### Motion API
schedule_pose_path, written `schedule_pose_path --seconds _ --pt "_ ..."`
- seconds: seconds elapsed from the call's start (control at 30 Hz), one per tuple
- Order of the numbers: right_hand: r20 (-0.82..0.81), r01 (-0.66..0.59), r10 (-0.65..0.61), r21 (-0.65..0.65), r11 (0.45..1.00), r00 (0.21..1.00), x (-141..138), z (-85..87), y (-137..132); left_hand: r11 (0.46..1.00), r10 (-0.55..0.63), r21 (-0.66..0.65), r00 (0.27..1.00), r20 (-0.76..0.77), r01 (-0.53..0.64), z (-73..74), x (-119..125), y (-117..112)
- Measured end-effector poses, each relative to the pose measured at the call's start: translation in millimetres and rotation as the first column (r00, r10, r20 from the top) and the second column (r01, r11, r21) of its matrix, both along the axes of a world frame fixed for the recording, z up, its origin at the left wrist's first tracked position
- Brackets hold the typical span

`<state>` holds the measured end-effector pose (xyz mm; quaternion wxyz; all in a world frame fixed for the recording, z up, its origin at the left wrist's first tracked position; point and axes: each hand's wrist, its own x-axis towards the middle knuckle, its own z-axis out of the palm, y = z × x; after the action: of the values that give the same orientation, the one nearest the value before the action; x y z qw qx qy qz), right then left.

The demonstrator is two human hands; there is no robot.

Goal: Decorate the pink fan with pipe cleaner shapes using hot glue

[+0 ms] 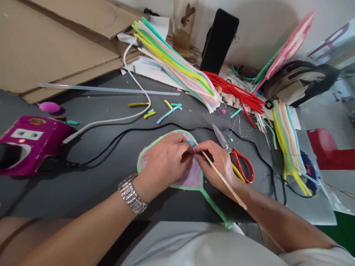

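Observation:
Both hands meet over a flat lilac and pink fan-like shape (191, 176) edged in light green, with a green fuzzy stem (215, 207) toward the table's front edge. My left hand (169, 159), a metal watch (133, 194) on its wrist, is closed in a pinch at a small blue curled pipe cleaner (191, 142). Its fingertips touch those of my right hand (215, 160), also closed. A long cream pipe cleaner (224, 178) runs from the right fingers back over the wrist. The exact grip point is hidden. Red-and-yellow-handled scissors (235, 155) lie beside the right hand.
Pipe cleaner bundles lie behind, one multicoloured (177, 62) and one red (235, 90); another bundle (288, 140) is at right. A purple power socket (33, 142) stands left. A black cable (127, 130) crosses the table. Cardboard (61, 44) and a leaning phone (220, 40) are at the back.

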<state>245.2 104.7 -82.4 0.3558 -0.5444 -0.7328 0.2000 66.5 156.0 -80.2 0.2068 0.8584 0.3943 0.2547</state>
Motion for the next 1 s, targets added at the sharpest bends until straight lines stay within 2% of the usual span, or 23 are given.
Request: schedule_pose_path --seconds 0.2,0.4,0.7,1.0 --pt "-0.007 -0.004 0.004 0.013 1.0 1.0 -1.3 0.6 0.0 1.0 0.018 0.009 1.0 0.005 -0.018 -1.2 -0.9 -1.4" --pt "-0.015 0.002 -0.002 0.002 1.0 1.0 -2.1 1.1 -0.4 0.999 -0.018 0.044 1.0 0.023 0.017 -1.6 -1.6 -0.7" --pt "-0.005 0.029 -0.029 -0.013 1.0 1.0 -2.5 0.7 -0.2 1.0 -0.011 -0.028 0.998 -0.056 0.01 1.6 -0.4 -2.0" --pt "0.012 0.056 -0.055 -0.019 0.998 0.998 -4.6 -0.2 2.2 0.997 -0.02 -0.078 0.997 -0.074 0.015 2.5 0.2 -2.2"
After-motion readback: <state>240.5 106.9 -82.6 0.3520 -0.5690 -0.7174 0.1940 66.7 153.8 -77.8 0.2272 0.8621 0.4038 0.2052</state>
